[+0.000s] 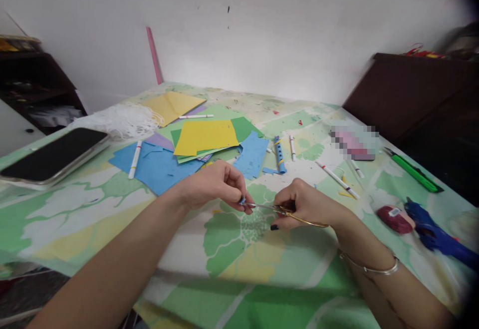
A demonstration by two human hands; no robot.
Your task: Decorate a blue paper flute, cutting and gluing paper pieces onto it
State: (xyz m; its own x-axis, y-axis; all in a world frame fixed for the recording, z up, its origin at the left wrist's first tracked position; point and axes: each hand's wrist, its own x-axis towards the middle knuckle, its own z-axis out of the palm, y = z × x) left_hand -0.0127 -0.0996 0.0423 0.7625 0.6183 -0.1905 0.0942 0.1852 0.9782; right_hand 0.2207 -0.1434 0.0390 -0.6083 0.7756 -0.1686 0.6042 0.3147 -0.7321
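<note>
Near the middle of the table, my left hand (224,188) pinches a tiny blue piece (242,200) between thumb and fingers. To its right, my right hand (305,204) is closed round a pair of scissors (279,209) with gold-coloured handles. The blades point left and their tips reach the fingertips of my left hand, by the blue piece. Behind my hands lie a cut blue sheet (251,155), a rolled blue paper tube (279,155) with yellow bands, and a yellow sheet (206,138) on green ones.
A phone (54,155) and white string (125,120) are at the left. Markers (339,181), a green cutter (413,170), a dark red object (394,219) and a blue glue gun (436,231) lie at the right. A patterned cloth (179,264) covers the table.
</note>
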